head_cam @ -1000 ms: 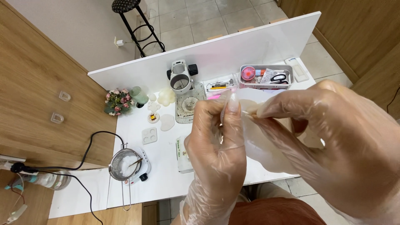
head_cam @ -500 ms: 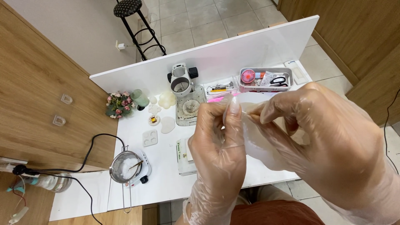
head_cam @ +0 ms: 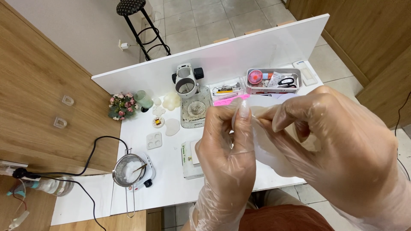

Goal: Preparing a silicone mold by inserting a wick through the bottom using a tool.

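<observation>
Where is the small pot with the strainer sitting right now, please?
In the head view, the pot sits on the white table's near left corner, on a small white hotplate, left of the gloved left hand.

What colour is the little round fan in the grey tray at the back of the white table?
Pink: the small round fan in the grey tray, seen in the head view.

Bright even daylight, soft shadows, slightly blurred near hands
</observation>
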